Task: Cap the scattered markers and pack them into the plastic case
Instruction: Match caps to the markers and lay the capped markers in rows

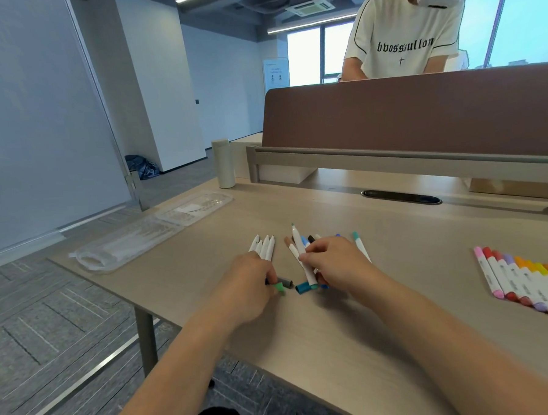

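1. Your right hand (pixel 336 261) pinches a white marker (pixel 301 253) mid-barrel, tip pointing away; your left hand (pixel 251 281) curls down, seemingly pinching the green cap (pixel 280 289)
2. Other markers lie scattered mid-desk (pixel 367 313); the plastic case (pixel 150 233) lies open, well apart to your left
3. Markers look light, stiff and slick: grip barrels, never tips
4. Barrel print is too small to read; the shirt (pixel 404 46) lettering is unclear

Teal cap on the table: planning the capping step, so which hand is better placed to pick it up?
Left, probably. The left hand sits just beside the teal cap, while the right hand grips the uncapped marker.
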Motion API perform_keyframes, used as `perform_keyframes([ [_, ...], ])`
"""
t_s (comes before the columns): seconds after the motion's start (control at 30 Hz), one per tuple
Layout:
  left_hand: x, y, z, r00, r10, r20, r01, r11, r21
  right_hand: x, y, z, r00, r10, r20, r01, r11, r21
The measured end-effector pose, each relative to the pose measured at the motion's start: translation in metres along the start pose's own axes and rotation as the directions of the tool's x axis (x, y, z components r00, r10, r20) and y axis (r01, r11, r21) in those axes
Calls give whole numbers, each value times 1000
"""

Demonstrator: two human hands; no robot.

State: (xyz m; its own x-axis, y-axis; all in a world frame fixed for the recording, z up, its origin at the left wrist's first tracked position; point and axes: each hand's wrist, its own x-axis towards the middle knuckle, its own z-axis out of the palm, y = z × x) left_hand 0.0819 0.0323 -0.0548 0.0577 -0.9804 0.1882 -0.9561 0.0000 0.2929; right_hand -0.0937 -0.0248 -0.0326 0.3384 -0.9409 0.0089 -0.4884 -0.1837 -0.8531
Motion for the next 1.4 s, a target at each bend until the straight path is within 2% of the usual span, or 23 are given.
perform_keyframes([
  [0.07,-2,2,-4,999,-23,-45,20,997,-80,-1,0,0,1000,-3,20,2,1000,21],
  [0.13,-4,4,-9,993,-108,-50,88,949,-302,-3,1,0,998,-16,54,14,999,42],
  [0.23,-5,4,-18,968,-251,-31,169,735,-656,-9,-2,-3,990,-43,134,31,995,90],
  [0.37,-3,2,-24,927,-373,40,208,422,-883,-18,-4,-8,975,-93,201,88,996,31],
  [0.47,-2,1,-25,930,-364,42,187,371,-910,-20,-5,-8,961,-95,261,100,995,-6],
  [0.8,0,-1,-22,945,-326,11,156,423,-893,-21,-7,-8,949,-100,300,126,990,-69],
  [1.03,-3,4,-25,932,-362,7,177,439,-881,-19,-5,-9,961,-73,265,100,991,-89],
  [1.13,-7,11,-26,930,-367,22,218,502,-837,-15,-2,-12,985,-48,164,65,993,-95],
  [1.23,-11,23,-23,951,-306,46,223,571,-790,-13,2,-20,999,22,31,-19,996,-88],
  [1.3,-12,32,-18,961,-270,59,219,617,-756,-16,6,-30,997,72,-8,-72,993,-94],
  [1.4,-12,51,-9,977,-209,43,192,774,-603,-23,13,-45,988,156,-17,-157,973,-168],
])
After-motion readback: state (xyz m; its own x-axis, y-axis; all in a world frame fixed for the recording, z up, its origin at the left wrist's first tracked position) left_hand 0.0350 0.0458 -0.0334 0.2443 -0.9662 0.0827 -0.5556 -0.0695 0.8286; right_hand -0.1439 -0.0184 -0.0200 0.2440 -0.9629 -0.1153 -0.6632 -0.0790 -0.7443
